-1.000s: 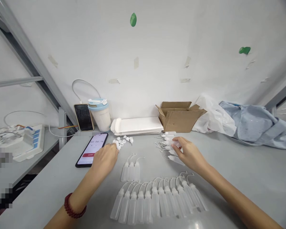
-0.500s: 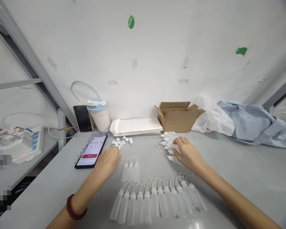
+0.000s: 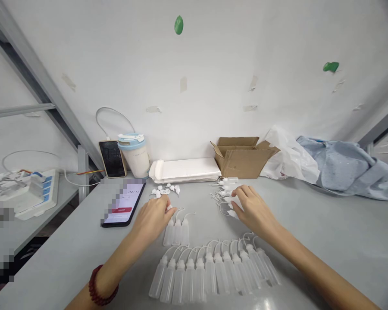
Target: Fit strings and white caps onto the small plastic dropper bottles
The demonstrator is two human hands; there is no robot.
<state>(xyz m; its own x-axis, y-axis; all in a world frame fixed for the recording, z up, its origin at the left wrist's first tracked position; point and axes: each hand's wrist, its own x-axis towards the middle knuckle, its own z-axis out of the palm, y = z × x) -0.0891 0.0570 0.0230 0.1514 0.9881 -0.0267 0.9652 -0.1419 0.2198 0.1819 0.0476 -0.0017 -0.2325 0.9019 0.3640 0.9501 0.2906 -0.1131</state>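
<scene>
My left hand is closed in a pinch, with a small white cap between thumb and fingers. Beyond it lies a loose cluster of white caps. My right hand curls over a pile of small plastic squeeze bottles with thin bent tubes. Its thumb and forefinger sit around one bottle, mostly hidden by the hand. Three translucent bottles with bent tubes lie side by side between the hands. Closer to me is a long row of similar bottles.
A phone showing a timer lies at left, before another phone and a lidded cup. White flat packs, an open cardboard box, a plastic bag and blue cloth line the wall. A power strip stands far left.
My left hand has drawn back from the caps toward me and slightly right, now with a cap in its pinch. My right hand stays at the bottle pile, barely moved.
</scene>
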